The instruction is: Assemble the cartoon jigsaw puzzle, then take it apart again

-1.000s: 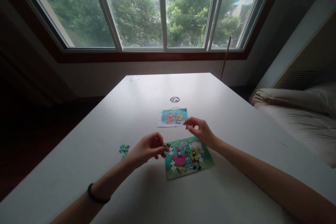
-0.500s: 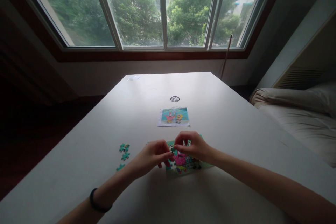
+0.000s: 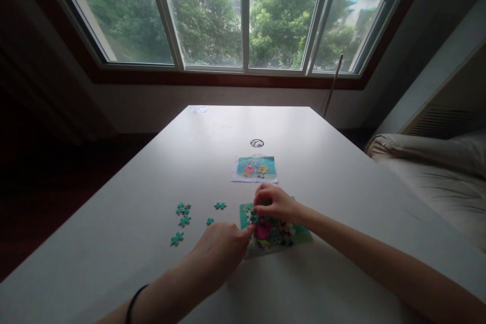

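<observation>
A partly assembled jigsaw puzzle [image 3: 273, 238] with cartoon figures lies on the table in front of me. My right hand [image 3: 276, 202] reaches over its upper part, fingertips pinched on a green puzzle piece [image 3: 253, 217] near the puzzle's left side. My left hand [image 3: 227, 243] lies at the puzzle's lower left, one fingertip touching it just below that piece. Its other fingers are curled under and hidden, so I cannot make out what they hold. Loose green puzzle pieces [image 3: 176, 239] lie left of my left hand, including one piece [image 3: 220, 206] set apart behind it.
Beyond the puzzle, a printed reference picture [image 3: 256, 168] lies on the white table [image 3: 144, 202]. Farther back is a round dark-and-white mark [image 3: 257, 143]. A clear plastic scrap [image 3: 199, 110] lies at the far left corner. A pale cushioned seat [image 3: 429, 162] stands to the right.
My left hand has turned palm-down and moved lower, uncovering loose pieces behind it. My right hand stays over the puzzle with its fingers pinched. The whole view has shifted slightly.
</observation>
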Motion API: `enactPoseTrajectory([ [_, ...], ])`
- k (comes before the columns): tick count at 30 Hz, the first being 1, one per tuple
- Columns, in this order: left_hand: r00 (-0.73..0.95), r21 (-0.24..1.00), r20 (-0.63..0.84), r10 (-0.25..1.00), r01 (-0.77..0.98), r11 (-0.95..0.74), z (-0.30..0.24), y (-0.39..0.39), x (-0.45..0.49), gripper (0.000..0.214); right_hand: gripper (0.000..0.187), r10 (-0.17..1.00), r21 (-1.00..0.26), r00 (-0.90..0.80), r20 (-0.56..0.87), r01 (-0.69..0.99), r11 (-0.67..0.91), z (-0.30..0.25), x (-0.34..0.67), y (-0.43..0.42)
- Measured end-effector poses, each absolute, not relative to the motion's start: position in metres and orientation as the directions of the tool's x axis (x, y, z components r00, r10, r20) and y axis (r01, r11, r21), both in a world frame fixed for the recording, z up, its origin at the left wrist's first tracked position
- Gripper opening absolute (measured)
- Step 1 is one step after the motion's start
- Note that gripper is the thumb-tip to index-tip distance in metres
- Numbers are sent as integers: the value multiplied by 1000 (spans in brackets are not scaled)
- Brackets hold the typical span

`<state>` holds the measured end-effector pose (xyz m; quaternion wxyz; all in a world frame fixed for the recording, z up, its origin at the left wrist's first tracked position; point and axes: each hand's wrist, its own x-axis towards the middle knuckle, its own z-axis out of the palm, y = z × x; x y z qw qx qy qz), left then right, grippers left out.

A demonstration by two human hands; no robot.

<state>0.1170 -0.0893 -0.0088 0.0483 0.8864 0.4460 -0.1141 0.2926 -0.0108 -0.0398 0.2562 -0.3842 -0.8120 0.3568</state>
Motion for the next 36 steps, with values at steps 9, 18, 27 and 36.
enactPoseTrajectory([
  [9,538,-51,-321,779,812,-582,-17,-98,122,55,7,730,-740,-683,-33,508,441,-37,284,13],
  [18,555,-52,-280,783,806,-589,-25,-100,122,53,10,710,-757,-699,-86,509,409,-39,283,17],
  [27,551,-111,-303,778,790,-603,-26,-101,124,57,12,729,-693,-684,-27,538,479,-38,280,10],
  [36,553,-117,-272,787,793,-598,-28,-102,122,59,11,760,-653,-649,-33,590,475,-38,278,8],
])
